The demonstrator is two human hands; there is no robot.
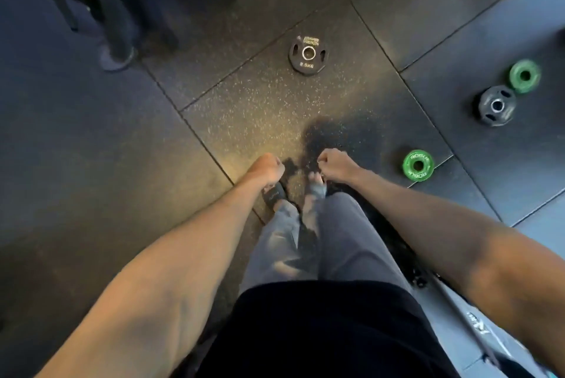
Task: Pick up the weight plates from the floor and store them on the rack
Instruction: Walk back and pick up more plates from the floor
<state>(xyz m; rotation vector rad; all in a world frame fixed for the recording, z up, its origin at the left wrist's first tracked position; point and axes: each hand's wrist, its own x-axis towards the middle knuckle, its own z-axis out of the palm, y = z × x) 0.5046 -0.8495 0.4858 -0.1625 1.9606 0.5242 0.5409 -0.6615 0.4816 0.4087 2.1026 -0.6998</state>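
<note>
Two fists: left grip (pixel 269 168), right grip (pixel 335 163)

Dim light leaves a warm yellow pool on the speckled floor (pixel 244 121) in the middle and a cooler blue cast at right, with a soft dark shadow (pixel 333 133) ahead, a glint on the far black weight plate (pixel 305 67), motion-smeared trouser legs (pixel 284 240) and bowed edges.
</note>
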